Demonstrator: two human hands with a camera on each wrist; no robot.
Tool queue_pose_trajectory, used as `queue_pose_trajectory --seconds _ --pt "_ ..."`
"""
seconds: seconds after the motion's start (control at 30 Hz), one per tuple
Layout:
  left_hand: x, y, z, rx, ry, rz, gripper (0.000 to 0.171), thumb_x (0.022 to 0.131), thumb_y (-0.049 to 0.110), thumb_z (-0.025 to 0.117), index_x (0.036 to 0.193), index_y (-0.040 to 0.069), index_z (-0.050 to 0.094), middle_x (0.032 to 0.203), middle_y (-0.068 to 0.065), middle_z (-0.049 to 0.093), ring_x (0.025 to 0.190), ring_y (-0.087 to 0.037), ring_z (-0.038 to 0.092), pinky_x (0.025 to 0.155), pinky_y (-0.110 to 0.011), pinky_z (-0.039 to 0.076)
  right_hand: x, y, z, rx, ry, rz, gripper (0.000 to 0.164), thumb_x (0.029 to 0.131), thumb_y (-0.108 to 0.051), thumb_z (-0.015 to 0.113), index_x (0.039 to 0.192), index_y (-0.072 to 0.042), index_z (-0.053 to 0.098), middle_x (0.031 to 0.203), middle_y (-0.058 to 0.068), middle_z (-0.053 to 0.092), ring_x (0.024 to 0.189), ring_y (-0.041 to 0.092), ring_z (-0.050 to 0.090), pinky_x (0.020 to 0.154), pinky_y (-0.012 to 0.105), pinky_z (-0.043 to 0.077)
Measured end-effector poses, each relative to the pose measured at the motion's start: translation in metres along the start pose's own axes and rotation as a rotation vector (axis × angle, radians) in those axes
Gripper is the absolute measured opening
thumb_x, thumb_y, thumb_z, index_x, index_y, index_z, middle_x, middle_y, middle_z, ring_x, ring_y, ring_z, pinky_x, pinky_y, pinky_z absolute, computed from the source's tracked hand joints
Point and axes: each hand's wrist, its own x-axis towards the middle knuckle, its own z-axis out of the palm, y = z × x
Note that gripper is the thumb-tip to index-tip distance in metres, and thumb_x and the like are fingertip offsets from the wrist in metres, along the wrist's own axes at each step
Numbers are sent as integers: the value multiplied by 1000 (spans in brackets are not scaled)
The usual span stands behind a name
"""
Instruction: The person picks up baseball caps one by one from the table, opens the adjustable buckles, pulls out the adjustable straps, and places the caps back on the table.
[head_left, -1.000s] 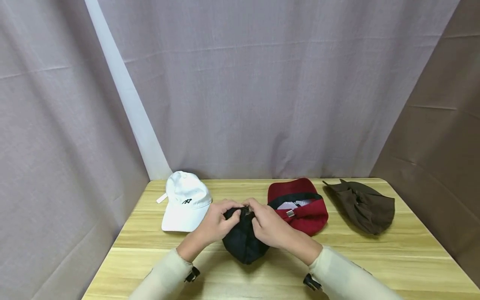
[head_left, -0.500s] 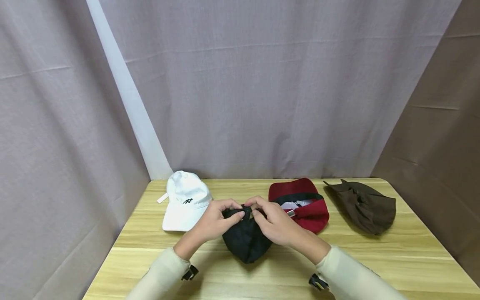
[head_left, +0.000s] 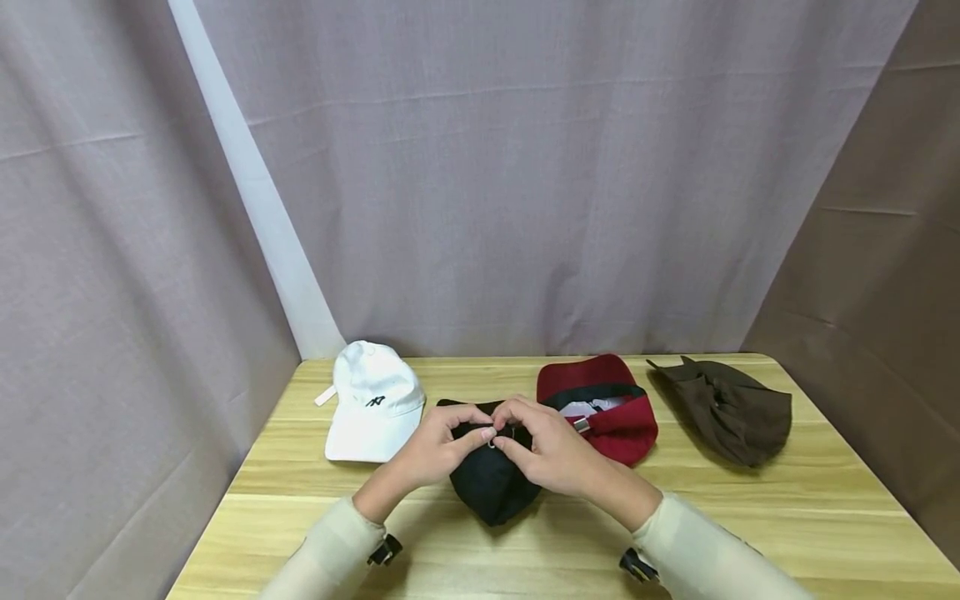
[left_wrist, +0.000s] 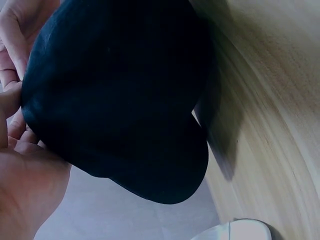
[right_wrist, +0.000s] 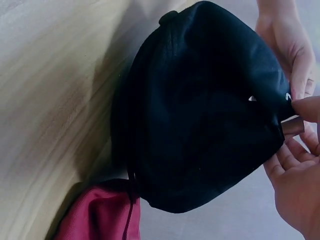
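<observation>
Both hands hold a black baseball cap (head_left: 491, 492) near the middle of the table, its crown toward the person. My left hand (head_left: 431, 446) pinches the strap edge of its back opening between thumb and index finger. Right beside it, my right hand (head_left: 558, 450) pinches the same edge, the fingertips of both hands nearly meeting. A small metal buckle (right_wrist: 293, 126) shows at the strap in the right wrist view, close to the fingers. In the left wrist view the cap's dark crown (left_wrist: 115, 95) covers much of the fingertips.
A white cap (head_left: 375, 404) with a small black logo lies left of the hands. To the right sit a red cap (head_left: 626, 433), close behind the right hand, and a brown cap (head_left: 738, 417). The wooden table (head_left: 750, 517) ends at a grey curtain (head_left: 480, 208).
The fingers have shifted along the black cap's strap, and the cap has tipped slightly, so a dark edge now shows behind the left hand. The other caps stay put.
</observation>
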Motion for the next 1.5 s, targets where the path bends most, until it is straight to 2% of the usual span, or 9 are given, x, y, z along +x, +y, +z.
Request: queue_pose_trajectory --seconds 0.17,0.3,0.47,0.63,0.77,0.93,1.13,1.33,1.5 --pt "3 -20 5 -3 26 -16 10 95 18 68 99 13 75 98 -2 76 94 -8 67 87 -23 54 -1 -3 0 -115 19 55 16 91 -23 73 100 -23 60 95 -15 61 84 3 57 78 24 50" --pt "3 -21 6 -1 33 29 10 95 24 68 98 18 75 96 3 76 93 -7 68 85 -24 55 -2 -7 1 -161 6 116 17 91 -24 73 98 -24 58 88 -15 59 75 5 53 69 21 46" --pt "3 -21 6 45 20 70 10 97 27 65 99 22 74 95 7 74 92 -5 68 84 -24 55 -1 -11 1 -139 -35 169 17 92 -19 72 94 -23 55 82 -13 56 71 6 50 64 20 42" --pt "2 -21 5 75 -8 58 9 98 29 64 97 27 72 94 12 72 91 -2 66 83 -23 53 1 -12 -3 -51 -114 224 15 94 -19 68 94 -24 54 77 -10 53 69 6 49 62 21 42" --pt "2 -19 3 55 -35 62 9 98 29 64 98 26 72 93 11 73 91 -3 66 84 -24 53 2 -11 -8 52 -164 259 13 96 -21 66 92 -25 54 74 -11 55 69 6 50 62 22 43" --pt "1 -18 2 36 -58 69 9 98 29 64 99 26 73 93 10 73 92 -4 66 86 -25 53 2 -8 -14 149 -215 241 12 96 -20 65 91 -22 55 81 -12 62 78 7 55 69 23 44" --pt "2 -19 2 16 -74 96 8 97 27 65 97 25 73 90 9 73 90 -4 66 85 -25 53 3 -3 -16 280 -275 228 10 96 -17 64 92 -17 55 80 -6 59 77 7 55 68 22 43" --pt "3 -20 3 -23 -72 109 8 96 21 66 94 21 74 90 4 74 88 -4 65 82 -23 53 5 3 -17 433 -331 205 10 98 -15 62 95 -9 54 87 1 58 79 7 54 69 21 44" --pt "5 -20 3 -39 -74 116 8 96 20 67 92 20 73 90 2 74 87 -4 64 81 -23 53 4 9 -17 501 -349 170 12 99 -14 60 96 -5 53 89 5 55 81 7 52 71 20 43"
